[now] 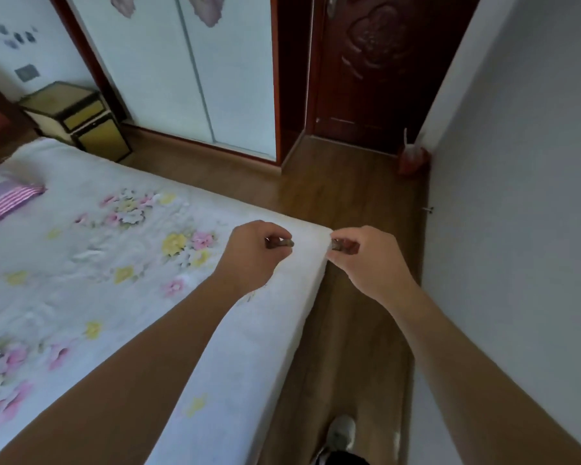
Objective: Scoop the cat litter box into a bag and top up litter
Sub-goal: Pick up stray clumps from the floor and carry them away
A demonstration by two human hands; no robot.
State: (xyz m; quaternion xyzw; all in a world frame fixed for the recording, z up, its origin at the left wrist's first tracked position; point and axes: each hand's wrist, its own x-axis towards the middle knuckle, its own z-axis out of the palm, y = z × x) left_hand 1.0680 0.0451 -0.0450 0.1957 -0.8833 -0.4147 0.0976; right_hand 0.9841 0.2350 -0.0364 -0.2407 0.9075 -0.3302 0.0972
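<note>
No litter box, scoop or litter shows in this view. My left hand (255, 255) and my right hand (366, 260) are held out side by side above the corner of the bed (302, 297), a small gap between them. Both have the fingers curled and pinched. A small dark reddish-brown thing sits at the fingertips of each hand; the blur hides what it is. A red bag-like object (413, 159) with a pale stick rising from it stands on the floor by the wall near the door.
The bed with a white flowered cover fills the left. A narrow strip of wooden floor (349, 203) runs between it and the white wall (517, 196) toward a dark door (376, 72). A sliding wardrobe (188, 68) and a yellow nightstand (78, 119) stand beyond. My shoe (341, 434) is on the floor.
</note>
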